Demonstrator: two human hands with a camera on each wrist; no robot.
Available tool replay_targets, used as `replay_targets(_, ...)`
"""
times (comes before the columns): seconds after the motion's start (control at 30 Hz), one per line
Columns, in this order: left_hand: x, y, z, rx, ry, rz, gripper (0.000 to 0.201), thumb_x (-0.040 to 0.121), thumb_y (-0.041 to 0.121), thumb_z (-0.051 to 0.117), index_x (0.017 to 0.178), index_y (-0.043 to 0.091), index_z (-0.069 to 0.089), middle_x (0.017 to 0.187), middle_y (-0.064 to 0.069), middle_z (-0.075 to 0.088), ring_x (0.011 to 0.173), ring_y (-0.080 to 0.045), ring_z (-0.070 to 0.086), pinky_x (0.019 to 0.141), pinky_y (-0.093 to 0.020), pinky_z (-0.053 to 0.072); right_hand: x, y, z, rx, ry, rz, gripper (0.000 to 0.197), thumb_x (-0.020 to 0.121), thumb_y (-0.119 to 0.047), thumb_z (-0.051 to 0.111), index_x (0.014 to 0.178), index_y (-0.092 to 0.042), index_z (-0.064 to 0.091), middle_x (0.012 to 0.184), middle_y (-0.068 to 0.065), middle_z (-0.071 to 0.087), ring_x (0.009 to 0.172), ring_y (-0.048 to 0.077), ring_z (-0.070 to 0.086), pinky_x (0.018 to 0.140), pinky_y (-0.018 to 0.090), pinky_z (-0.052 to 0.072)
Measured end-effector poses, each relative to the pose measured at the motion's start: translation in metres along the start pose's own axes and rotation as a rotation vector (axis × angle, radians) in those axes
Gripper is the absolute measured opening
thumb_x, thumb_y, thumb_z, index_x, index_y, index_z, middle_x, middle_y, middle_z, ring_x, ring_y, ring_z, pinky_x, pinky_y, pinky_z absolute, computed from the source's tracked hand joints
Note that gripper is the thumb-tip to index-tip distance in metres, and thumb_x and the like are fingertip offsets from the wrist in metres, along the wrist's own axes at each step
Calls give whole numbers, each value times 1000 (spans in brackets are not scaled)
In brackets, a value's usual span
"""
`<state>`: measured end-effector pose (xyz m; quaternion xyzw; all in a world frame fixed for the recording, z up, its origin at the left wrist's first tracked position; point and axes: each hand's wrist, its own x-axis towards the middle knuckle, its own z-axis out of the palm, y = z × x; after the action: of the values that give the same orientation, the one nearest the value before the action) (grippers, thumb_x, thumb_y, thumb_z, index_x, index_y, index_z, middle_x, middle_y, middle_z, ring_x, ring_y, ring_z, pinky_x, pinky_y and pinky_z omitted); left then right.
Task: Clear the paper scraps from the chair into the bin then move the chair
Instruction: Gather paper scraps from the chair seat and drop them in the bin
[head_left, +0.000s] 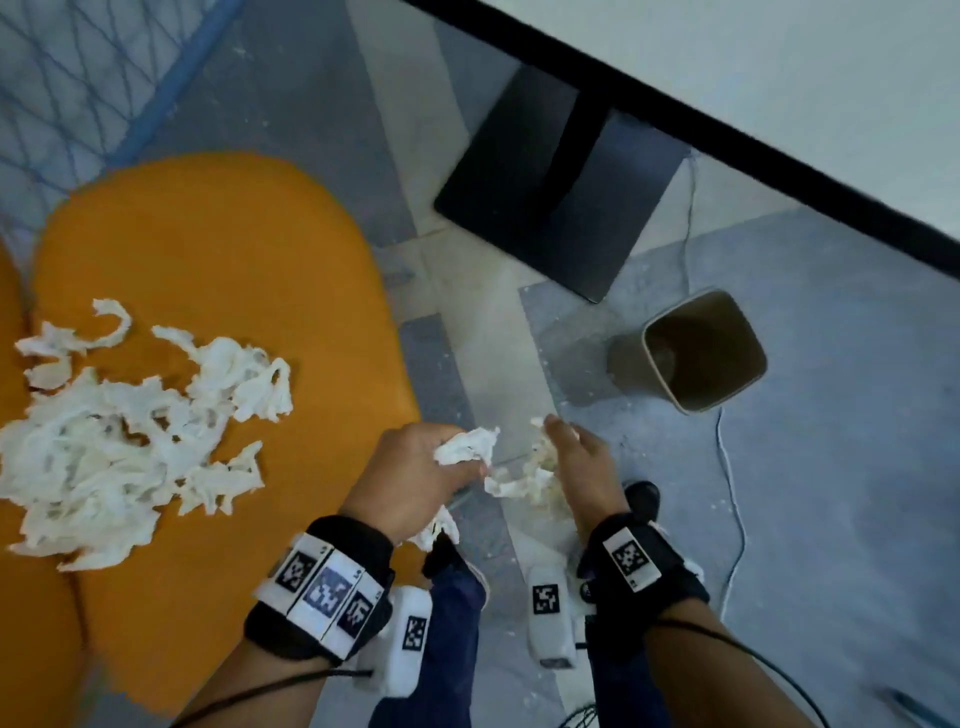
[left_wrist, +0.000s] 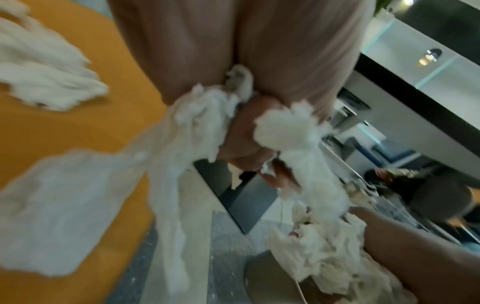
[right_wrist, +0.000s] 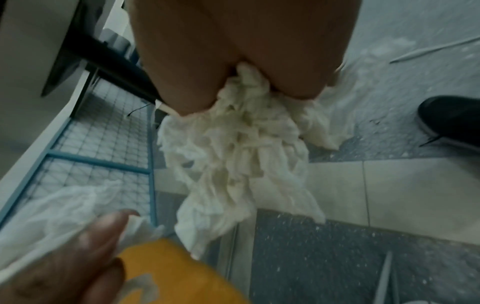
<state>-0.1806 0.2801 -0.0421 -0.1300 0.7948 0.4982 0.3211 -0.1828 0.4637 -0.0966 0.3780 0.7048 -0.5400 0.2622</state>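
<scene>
An orange chair seat (head_left: 218, 260) fills the left of the head view, with a big heap of white paper scraps (head_left: 119, 436) on it. My left hand (head_left: 415, 467) grips a wad of scraps (head_left: 467, 447) just past the seat's right edge. My right hand (head_left: 576, 457) beside it holds another bunch of scraps (head_left: 524, 478), which hangs down in the right wrist view (right_wrist: 241, 148). Both hands are over the floor. The beige bin (head_left: 696, 353) stands open on the floor, further ahead and to the right.
A black table base (head_left: 561, 182) sits on the floor ahead, under a white tabletop (head_left: 779, 67). A blue wire grid (head_left: 78, 88) stands behind the chair. A thin cable (head_left: 732, 493) runs over the floor by the bin. My shoe (head_left: 644, 499) is below the right hand.
</scene>
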Motion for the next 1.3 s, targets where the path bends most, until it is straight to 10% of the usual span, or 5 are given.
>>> replay_targets(0.23, 68, 57, 140, 241, -205, 21, 38, 81, 51, 69, 71, 14, 67, 60, 3, 61, 57, -12, 55, 58, -29, 41, 52, 57, -137, 65, 27, 95, 14, 79, -18, 62, 85, -27, 71, 82, 5, 73, 80, 23, 67, 88, 44, 56)
replay_targets(0.53, 141, 123, 291, 671, -244, 223, 55, 94, 50, 51, 48, 22, 39, 57, -9, 53, 60, -31, 47, 57, -33, 33, 120, 98, -267, 217, 185, 116, 44, 93, -51, 52, 62, -21, 63, 68, 2, 64, 66, 17, 59, 71, 31, 45)
replay_targets(0.77, 225, 145, 361, 751, -196, 312, 32, 94, 41, 53, 79, 16, 68, 72, -2, 62, 74, -28, 57, 65, -32, 40, 206, 92, -299, 399, 266, 94, 56, 94, -55, 45, 60, -12, 58, 57, 3, 53, 57, 21, 50, 64, 28, 38)
replay_targets(1.0, 298, 152, 398, 568, -184, 383, 17, 94, 28, 51, 97, 15, 61, 103, -1, 57, 92, -15, 54, 75, -26, 40, 282, 80, -302, 505, 316, 27, 54, 97, -52, 41, 82, -9, 70, 95, 16, 72, 93, 32, 65, 88, 39, 50)
replay_targets(1.3, 369, 109, 399, 765, -187, 363, 38, 80, 3, 56, 117, 10, 50, 121, -11, 45, 107, -24, 50, 94, -33, 42, 350, 64, -283, 584, 81, 2, 60, 92, -62, 39, 128, -16, 52, 133, 9, 52, 119, 24, 52, 108, 46, 38)
